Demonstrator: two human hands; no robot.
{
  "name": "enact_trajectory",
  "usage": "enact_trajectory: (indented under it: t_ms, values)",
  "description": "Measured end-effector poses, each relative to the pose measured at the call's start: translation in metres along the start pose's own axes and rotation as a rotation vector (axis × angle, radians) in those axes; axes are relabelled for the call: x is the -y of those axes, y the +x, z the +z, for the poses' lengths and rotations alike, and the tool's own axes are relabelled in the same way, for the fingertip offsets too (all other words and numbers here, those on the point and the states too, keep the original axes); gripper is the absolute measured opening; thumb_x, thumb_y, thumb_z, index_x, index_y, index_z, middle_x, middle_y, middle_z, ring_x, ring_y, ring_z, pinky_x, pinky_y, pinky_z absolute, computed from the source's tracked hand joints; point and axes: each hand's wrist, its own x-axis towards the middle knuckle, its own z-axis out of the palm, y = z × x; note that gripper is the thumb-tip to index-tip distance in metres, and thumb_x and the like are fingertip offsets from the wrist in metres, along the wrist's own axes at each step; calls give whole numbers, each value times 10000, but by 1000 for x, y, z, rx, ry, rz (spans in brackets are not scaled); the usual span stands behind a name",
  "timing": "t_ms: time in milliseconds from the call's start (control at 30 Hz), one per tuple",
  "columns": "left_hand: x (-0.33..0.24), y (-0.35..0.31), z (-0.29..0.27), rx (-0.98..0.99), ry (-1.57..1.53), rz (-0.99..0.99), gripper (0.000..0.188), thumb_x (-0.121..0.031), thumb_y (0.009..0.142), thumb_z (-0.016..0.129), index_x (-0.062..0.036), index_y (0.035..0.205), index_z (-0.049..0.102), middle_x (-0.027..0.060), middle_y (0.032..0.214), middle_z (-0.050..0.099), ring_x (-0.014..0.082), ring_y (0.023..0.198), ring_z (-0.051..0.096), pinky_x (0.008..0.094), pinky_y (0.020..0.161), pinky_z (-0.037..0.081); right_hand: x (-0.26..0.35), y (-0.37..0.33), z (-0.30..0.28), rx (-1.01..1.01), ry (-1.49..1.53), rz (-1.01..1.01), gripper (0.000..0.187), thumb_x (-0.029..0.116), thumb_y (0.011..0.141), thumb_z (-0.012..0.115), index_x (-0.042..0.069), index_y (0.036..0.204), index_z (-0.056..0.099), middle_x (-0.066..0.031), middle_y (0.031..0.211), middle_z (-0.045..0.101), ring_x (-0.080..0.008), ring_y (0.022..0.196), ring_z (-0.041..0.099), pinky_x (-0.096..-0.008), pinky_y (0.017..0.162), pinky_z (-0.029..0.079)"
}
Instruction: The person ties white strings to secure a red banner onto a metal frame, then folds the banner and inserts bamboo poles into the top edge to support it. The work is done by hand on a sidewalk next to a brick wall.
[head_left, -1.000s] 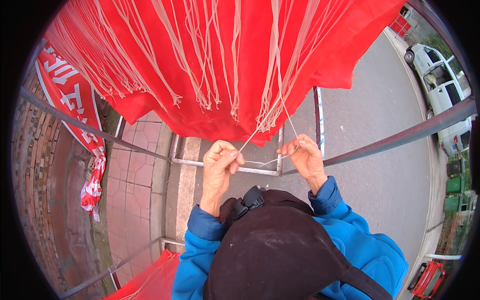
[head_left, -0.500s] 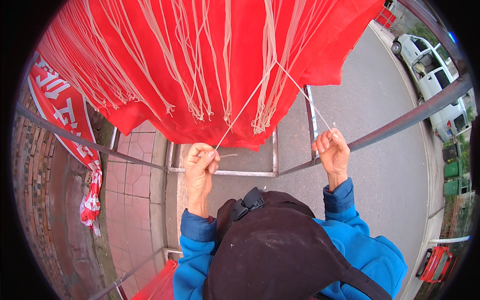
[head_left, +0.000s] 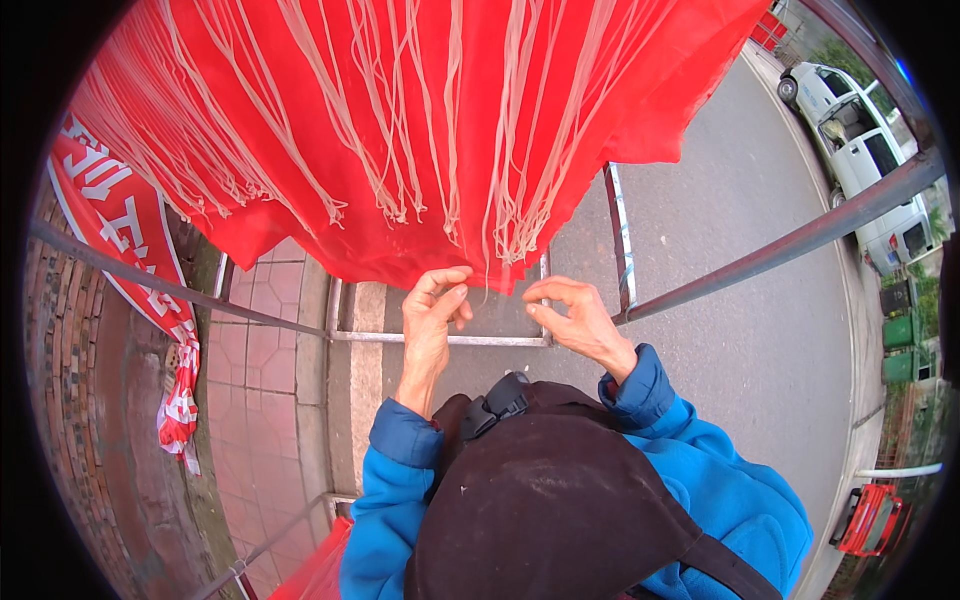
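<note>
Brick wall [head_left: 65, 400]: brown, along the far left edge, bent by the lens.

Banner [head_left: 125, 230]: red with white lettering, hanging beside the wall, its lower end bunched and twisted.

Pavement [head_left: 262, 385]: pink tiles, edged by a pale kerb [head_left: 313, 400].

Left pole [head_left: 180, 288]: grey metal, slanting across banner and pavement to the metal frame [head_left: 440, 340], whose near bar runs below the cloth.

Second red cloth [head_left: 318, 572]: a corner only, at the lower edge, beside the left sleeve [head_left: 385, 515].

Red cloth [head_left: 477, 110]: large, spread across the top, its ragged lower edge just beyond the hands. Upon it, strings [head_left: 395, 150]: pale, many, in loose bunches, knotted near their lower ends.

Left hand [head_left: 430, 315]: half curled, thumb and forefinger slightly apart, no string seen in its grasp; at the cloth's lower edge.

Loose string [head_left: 487, 262]: single, thin, dangling between the two hands, nearer the left.

Dark garment [head_left: 540, 500]: worn by the person, black buckle [head_left: 497, 402] at its upper left.

Right hand [head_left: 580, 320]: loosely bent, forefinger and thumb parted, nothing visible between them; turned toward the left hand, well apart from it.

Right pole [head_left: 780, 258]: grey metal, slanting over the road [head_left: 735, 330].

White vehicle [head_left: 870, 160]: upper right, at the roadside.

Bins [head_left: 899, 350]: green, below the vehicle.
</note>
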Motion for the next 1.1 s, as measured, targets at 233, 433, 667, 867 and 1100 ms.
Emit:
enact_trajectory:
  t_ms: [233, 433, 667, 867, 1100]
  values:
    - [-9, -4, 3, -236, 315, 169, 138, -28, 875, 620, -36, 1012, 632, 10, 804, 625, 62, 626, 551, 196, 522, 414, -14, 43, -15, -345, 80, 60, 417, 135, 805, 711, -43, 1163, 594, -149, 1017, 676, -214, 936, 652, -336, 819, 519]
    - [-15, 12, 44, -148, 486, 300, 147, -10, 867, 615, -3, 1013, 628, -10, 748, 546, 44, 630, 496, 187, 583, 409, -30, 92, -14, -213, 196, 65, 507, 178, 799, 726, -50, 1217, 550, -155, 1051, 667, -198, 968, 631, -316, 831, 510]
    - [5, 38, 62, -84, 577, 266, 306, -29, 862, 613, 14, 1164, 603, 16, 869, 604, 63, 702, 527, 216, 651, 460, -44, 91, -8, -129, 368, 122, 266, 171, 883, 660, -11, 1076, 668, -70, 960, 694, -122, 856, 627, -287, 779, 503]
    - [22, 44, 58, -94, 918, 188, 347, -183, 749, 718, -4, 1037, 647, 100, 895, 624, 195, 674, 582, 332, 659, 484, -38, 74, -12, 9, 350, 147, 275, 178, 868, 679, -5, 1074, 672, -63, 941, 693, -111, 823, 619, -276, 739, 499]
    - [38, 39, 41, -55, 634, 43, 98, -63, 781, 705, -10, 852, 663, 28, 727, 639, 78, 700, 571, 234, 624, 460, -45, 62, -3, -8, 494, 145, 283, 163, 851, 703, -1, 1080, 676, -56, 933, 695, -100, 812, 612, -270, 734, 490]
